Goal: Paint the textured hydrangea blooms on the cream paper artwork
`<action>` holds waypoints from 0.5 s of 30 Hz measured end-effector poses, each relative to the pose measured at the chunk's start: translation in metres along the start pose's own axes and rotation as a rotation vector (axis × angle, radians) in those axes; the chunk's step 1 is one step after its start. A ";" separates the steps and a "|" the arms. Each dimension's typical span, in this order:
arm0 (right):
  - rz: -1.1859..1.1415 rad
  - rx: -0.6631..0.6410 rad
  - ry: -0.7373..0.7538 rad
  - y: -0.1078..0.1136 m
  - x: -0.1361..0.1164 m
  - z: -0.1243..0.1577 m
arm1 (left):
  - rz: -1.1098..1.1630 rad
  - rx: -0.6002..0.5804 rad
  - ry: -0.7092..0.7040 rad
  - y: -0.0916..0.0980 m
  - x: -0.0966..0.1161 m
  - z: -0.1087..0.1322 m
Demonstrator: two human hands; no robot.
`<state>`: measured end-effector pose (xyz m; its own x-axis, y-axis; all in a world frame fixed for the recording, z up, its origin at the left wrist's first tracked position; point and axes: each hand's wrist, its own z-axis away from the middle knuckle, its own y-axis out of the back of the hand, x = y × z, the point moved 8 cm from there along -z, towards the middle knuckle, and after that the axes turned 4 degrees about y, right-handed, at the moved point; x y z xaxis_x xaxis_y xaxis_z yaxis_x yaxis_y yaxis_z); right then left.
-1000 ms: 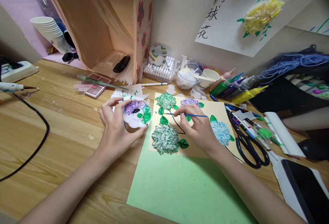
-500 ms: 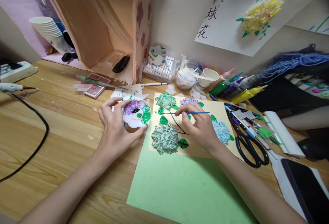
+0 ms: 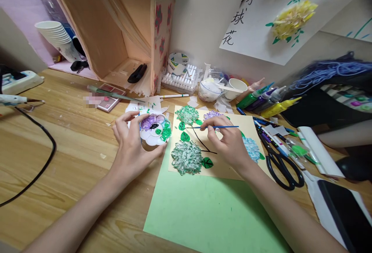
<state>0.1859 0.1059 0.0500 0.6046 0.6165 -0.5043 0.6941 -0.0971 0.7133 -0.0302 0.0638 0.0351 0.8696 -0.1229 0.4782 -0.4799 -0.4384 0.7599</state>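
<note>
The left hand (image 3: 130, 144) is cupping one white palette (image 3: 154, 135), its fingers half curled round the rim and its thumb and forefinger arching over the top. The palette is sitting just right of the palm, with purple, black and green paint in its wells.

The right hand (image 3: 229, 142) is pinching one thin blue brush (image 3: 232, 126) in a narrow grip between thumb and fingertips. The handle is pointing out to the right past the knuckles and the tip is reaching left. This hand is resting on a cream sheet (image 3: 245, 123).

Four paper flowers are lying on the sheet around the hand:
- a green one (image 3: 186, 114), up and to the left
- a purple one (image 3: 213, 114), just above the fingers
- a larger green-white one (image 3: 186, 157), to the lower left
- a blue one (image 3: 252, 149), partly hidden behind the wrist

Black stem lines are running under the fingers. One green sheet (image 3: 203, 210) is spreading below both wrists. One pair of black scissors (image 3: 280, 162) is lying open on the desk (image 3: 72, 148), right of the right hand.
</note>
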 end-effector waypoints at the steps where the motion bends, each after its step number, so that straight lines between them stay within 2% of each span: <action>1: -0.012 0.026 -0.009 0.003 0.000 0.000 | 0.003 -0.002 -0.006 -0.001 0.000 0.000; 5: -0.174 0.120 -0.016 0.017 -0.012 0.003 | 0.015 -0.021 -0.022 -0.004 0.002 0.003; 8: -0.296 0.033 0.068 0.013 -0.033 0.006 | 0.033 -0.032 -0.012 -0.005 0.004 0.005; 11: -0.319 -0.073 0.175 0.004 -0.051 0.009 | 0.036 -0.033 -0.007 -0.006 0.006 0.007; 15: -0.301 -0.116 0.250 -0.003 -0.060 0.010 | 0.047 -0.057 -0.014 -0.010 0.008 0.010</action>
<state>0.1517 0.0616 0.0731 0.2580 0.7762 -0.5753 0.7682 0.1963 0.6094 -0.0173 0.0581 0.0272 0.8472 -0.1546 0.5082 -0.5258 -0.3804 0.7608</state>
